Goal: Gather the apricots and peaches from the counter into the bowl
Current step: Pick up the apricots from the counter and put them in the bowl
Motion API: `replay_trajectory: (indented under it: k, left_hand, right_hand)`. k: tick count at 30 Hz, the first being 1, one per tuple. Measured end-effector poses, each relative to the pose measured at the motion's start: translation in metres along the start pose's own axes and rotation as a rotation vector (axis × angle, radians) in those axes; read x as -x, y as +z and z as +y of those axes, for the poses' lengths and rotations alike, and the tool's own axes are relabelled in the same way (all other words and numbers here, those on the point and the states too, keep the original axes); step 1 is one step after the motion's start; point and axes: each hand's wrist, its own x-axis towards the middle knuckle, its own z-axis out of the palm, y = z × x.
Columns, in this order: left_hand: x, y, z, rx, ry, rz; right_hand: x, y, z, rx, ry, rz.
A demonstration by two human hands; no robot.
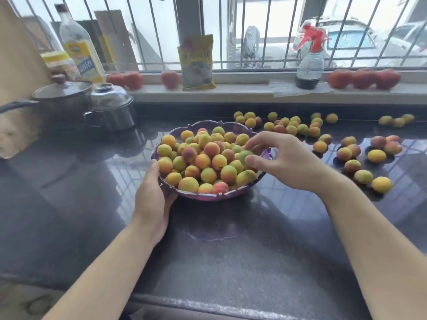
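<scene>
Both forearms are reaching in from the near edge of the dark counter, and I am working from them outward. I am cupping my left hand against the near-left rim of the purple bowl, fingers curled under its edge and thumb resting at the rim, which I judge is steadying it so it cannot slide on the glossy stone. I am holding my right hand over the bowl's right side, thumb and fingers pinching loosely around a greenish fruit at the top of the heap; whether it is being set down or released I cannot tell. Fruit in the bowl is piling above the rim, so any new piece is likely sitting best toward the middle, not at the scalloped edge where it could roll off. Loose fruit on the counter is lying to the right and behind, well apart from the bowl, with more in a cluster near the back wall. Open counter is lying between bowl and scatter, giving my right hand a free path. 2 lidded pots are crowding the left.
</scene>
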Motion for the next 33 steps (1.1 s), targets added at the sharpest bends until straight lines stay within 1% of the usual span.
replay_trajectory:
  k: [2, 4, 6, 7, 9, 12, 14, 18, 25, 30, 31, 33]
  left_hand:
    - [-0.007, 0.007, -0.001, 0.008, 0.002, 0.013]
    - [-0.016, 0.009, 0.002, 0.029, -0.006, 0.041]
    - [-0.025, 0.009, 0.004, 0.035, -0.003, 0.036]
    - [-0.027, 0.010, 0.004, 0.033, 0.004, 0.031]
    - [-0.030, 0.009, -0.001, 0.028, 0.025, 0.023]
    - [-0.032, 0.004, -0.008, 0.033, 0.051, 0.017]
    - [-0.035, 0.002, -0.010, 0.025, 0.068, 0.005]
    - [-0.034, 0.002, -0.011, 0.005, 0.104, -0.019]
    - [-0.036, 0.001, -0.014, -0.024, 0.135, -0.008]
    - [-0.035, 0.003, -0.014, -0.023, 0.151, 0.010]
    - [-0.034, 0.003, -0.013, -0.021, 0.155, 0.010]
    - [-0.033, 0.003, -0.011, -0.012, 0.156, 0.009]
  right_hand:
    - [-0.001, 0.003, 0.003, 0.011, 0.024, 0.021]
    - [-0.001, 0.003, 0.003, -0.064, 0.020, 0.037]
    - [0.001, 0.005, -0.004, -0.168, -0.025, 0.040]
    - [0.002, 0.008, -0.009, -0.181, -0.066, 0.027]
    - [0.004, 0.019, -0.017, -0.112, -0.146, -0.007]
    - [0.005, 0.037, -0.020, 0.078, -0.238, -0.027]
    - [0.005, 0.041, -0.019, 0.147, -0.264, -0.037]
    - [0.004, 0.038, -0.018, 0.197, -0.248, -0.062]
    - [0.005, 0.040, -0.018, 0.241, -0.270, -0.078]
    - [-0.005, 0.049, -0.034, 0.157, -0.249, 0.057]
    - [-0.010, 0.053, -0.041, 0.181, -0.257, 0.053]
    - [-0.021, 0.060, -0.057, 0.267, -0.279, -0.028]
